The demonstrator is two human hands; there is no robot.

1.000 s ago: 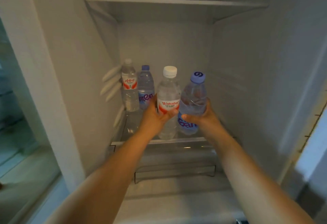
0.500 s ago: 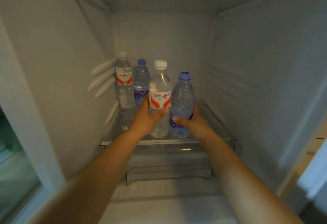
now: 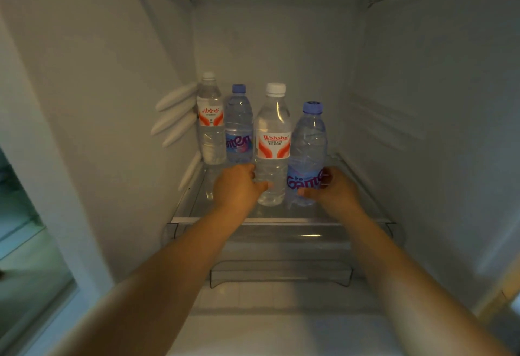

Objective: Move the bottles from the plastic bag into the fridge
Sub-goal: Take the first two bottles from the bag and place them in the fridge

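Note:
Both my arms reach into the fridge. My left hand [image 3: 237,187] grips the lower part of a white-capped bottle with a red label [image 3: 273,144], which stands upright on the glass shelf [image 3: 281,219]. My right hand [image 3: 333,191] grips the base of a blue-capped bottle with a blue label [image 3: 308,153], upright beside it. Behind them at the back left stand two more bottles: a white-capped one [image 3: 210,122] and a blue-capped one [image 3: 239,127]. The plastic bag is out of view.
A clear drawer [image 3: 281,265] sits under the glass shelf. White ribs [image 3: 174,113] stick out from the fridge's left wall. The shelf's right half beside the held bottles is bare. The fridge's left frame [image 3: 56,187] borders a dim room.
Both bottles have gone down and deeper onto the glass shelf, and my hands have slid lower on them. The view has moved closer into the fridge.

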